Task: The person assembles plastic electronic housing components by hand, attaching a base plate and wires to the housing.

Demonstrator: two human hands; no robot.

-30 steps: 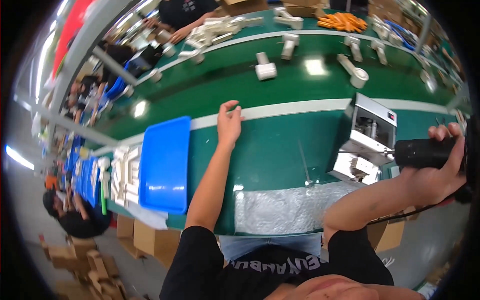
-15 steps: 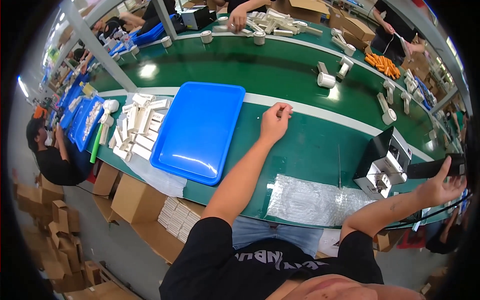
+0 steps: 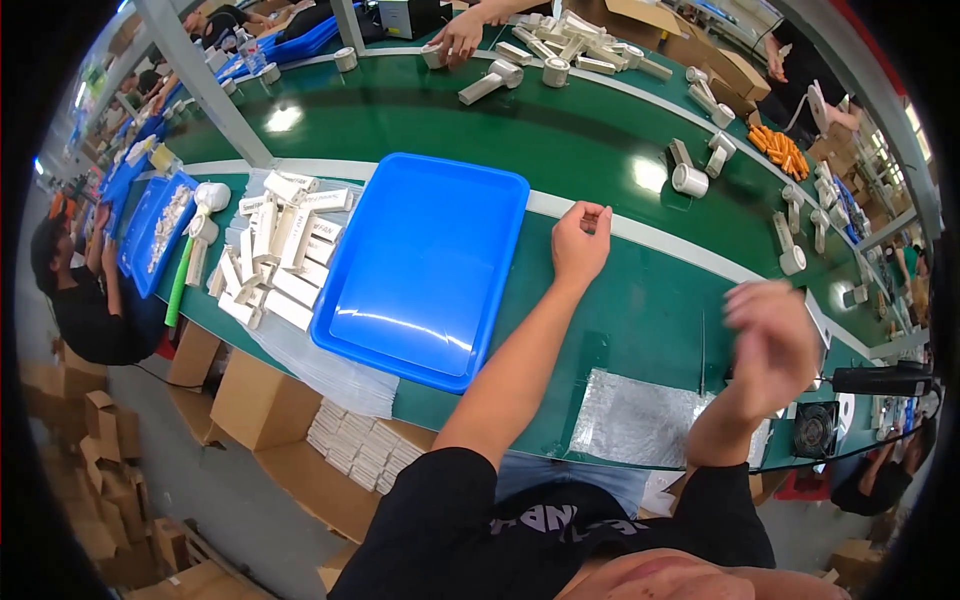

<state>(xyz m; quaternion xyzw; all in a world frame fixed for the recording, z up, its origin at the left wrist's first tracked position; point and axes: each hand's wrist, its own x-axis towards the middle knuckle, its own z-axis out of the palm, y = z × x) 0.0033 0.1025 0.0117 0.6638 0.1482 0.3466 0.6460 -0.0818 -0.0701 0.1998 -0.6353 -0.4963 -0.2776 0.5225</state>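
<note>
My left hand (image 3: 582, 243) hovers over the green table near its white edge strip, fingers curled in; whether anything small is inside is hidden. Just left of that arm lies a blue tray (image 3: 425, 265) with a shiny bare bottom. My right hand (image 3: 770, 345), smeared by motion, is raised over the right part of the table, in front of a boxy device (image 3: 818, 325) that it mostly covers. Beyond it is a black, handle-like tool (image 3: 880, 378), apart from the hand. A clear bubble-wrap sheet (image 3: 630, 415) lies beneath the right forearm, beside a thin upright rod (image 3: 703, 350).
Left of the tray, white rectangular pieces (image 3: 290, 240) are heaped on plastic film. A cardboard box (image 3: 270, 400) holding similar pieces stands below. White handheld fans (image 3: 690, 178) lie on the green conveyor (image 3: 400, 110). Co-workers' hands (image 3: 460, 38) work across it. A metal post (image 3: 200, 85) rises at left.
My right hand has left the black tool and swung left and inward over the table. My left hand stays curled in nearly the same place. The view has shifted slightly.
</note>
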